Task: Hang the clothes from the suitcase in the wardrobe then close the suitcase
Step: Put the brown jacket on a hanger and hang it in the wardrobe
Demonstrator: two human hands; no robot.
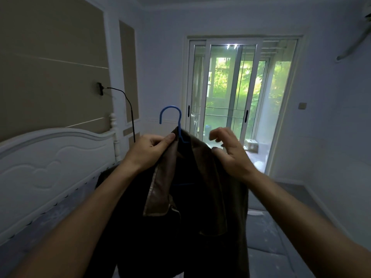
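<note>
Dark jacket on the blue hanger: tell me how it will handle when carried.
The dark jacket is probably floppy: it drapes in folds below the blue hanger. It looks heavy for that thin hanger. It could slide askew, as the left hand pinches just its collar.

- Dark brown jacket [202, 197], hung upright in mid-air on a hanger, tan lapel folded outward.
- Blue hanger [179, 125], hook upright above collar, bar partly visible inside.
</note>
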